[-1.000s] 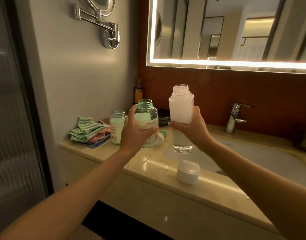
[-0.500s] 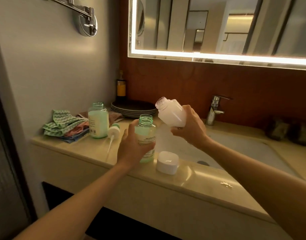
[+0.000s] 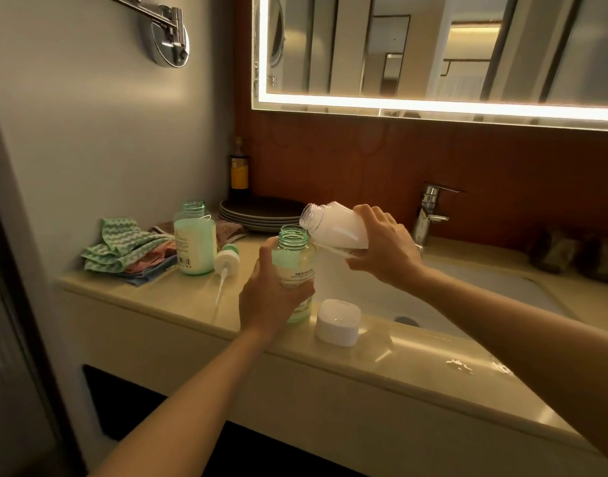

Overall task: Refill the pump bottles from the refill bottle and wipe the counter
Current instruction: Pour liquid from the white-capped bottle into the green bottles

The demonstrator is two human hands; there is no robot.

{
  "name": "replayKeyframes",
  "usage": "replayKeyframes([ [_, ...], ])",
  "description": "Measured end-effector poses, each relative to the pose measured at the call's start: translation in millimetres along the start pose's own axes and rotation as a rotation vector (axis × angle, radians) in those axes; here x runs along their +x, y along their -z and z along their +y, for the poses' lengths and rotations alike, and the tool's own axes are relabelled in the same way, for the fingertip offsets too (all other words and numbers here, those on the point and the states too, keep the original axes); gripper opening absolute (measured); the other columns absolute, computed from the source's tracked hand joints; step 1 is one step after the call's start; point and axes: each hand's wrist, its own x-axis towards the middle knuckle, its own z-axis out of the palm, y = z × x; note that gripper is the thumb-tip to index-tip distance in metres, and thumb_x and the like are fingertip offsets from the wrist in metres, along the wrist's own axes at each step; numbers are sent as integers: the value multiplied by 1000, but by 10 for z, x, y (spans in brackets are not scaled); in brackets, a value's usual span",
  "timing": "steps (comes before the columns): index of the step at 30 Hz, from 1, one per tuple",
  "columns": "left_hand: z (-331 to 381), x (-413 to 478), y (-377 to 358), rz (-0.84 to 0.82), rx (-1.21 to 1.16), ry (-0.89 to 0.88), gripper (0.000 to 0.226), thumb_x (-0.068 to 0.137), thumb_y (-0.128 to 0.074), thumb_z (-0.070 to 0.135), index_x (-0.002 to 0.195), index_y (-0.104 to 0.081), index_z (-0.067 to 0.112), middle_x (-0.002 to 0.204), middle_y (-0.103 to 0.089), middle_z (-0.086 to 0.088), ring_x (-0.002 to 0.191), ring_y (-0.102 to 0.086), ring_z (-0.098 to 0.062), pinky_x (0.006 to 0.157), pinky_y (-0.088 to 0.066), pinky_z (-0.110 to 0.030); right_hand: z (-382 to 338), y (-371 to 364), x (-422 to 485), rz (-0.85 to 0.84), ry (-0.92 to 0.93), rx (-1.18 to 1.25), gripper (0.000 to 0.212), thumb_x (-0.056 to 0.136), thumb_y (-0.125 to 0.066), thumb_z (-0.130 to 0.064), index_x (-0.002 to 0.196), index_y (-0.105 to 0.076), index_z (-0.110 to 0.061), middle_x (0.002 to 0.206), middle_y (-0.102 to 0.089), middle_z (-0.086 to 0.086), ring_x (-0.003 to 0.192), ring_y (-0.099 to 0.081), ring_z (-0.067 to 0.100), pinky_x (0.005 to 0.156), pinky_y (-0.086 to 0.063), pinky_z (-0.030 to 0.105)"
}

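Note:
My left hand [image 3: 271, 299] grips a clear green pump bottle [image 3: 294, 256] with its top off, standing upright on the counter [image 3: 178, 297] by the basin. My right hand [image 3: 382, 247] holds the white refill bottle [image 3: 333, 225] tipped on its side, its open mouth just above and to the right of the green bottle's neck. A second open green bottle [image 3: 194, 241] with pale liquid stands further left. A pump head with its tube [image 3: 225, 266] lies on the counter between the two bottles. The refill bottle's white cap [image 3: 337, 321] sits by the basin edge.
Folded cloths [image 3: 127, 246] lie at the counter's left end. A stack of dark plates [image 3: 258, 211] and a dark bottle with a yellow label [image 3: 239, 170] stand in the back corner. The basin [image 3: 468, 290] and chrome tap [image 3: 430, 211] are to the right. Droplets [image 3: 462, 364] mark the front rim.
Both bottles came down from chest height. The green bottle now rests on the counter, and the refill bottle has tipped from upright onto its side over its neck.

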Motion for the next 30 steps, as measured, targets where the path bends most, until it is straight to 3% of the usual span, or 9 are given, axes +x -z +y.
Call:
replayKeyframes([
  [10,26,-28,-38,20,68,-40,90,68,-77,43,138,-24,24,132,-50,-4,114,-53,-23,85,-48,-34,21,93,7,-17,24,-84,74,69,-78,-28,130,-39,-14,122,-52,8,108,-50,23,92,-46,41],
  [30,-49,-23,-62,42,33,-68,91,67,-76,43,138,-22,27,131,-50,-2,112,-53,-22,79,-48,-30,-8,258,78,-77,98,-222,74,72,-76,-30,133,-36,-16,125,-49,9,112,-47,24,96,-41,42],
])
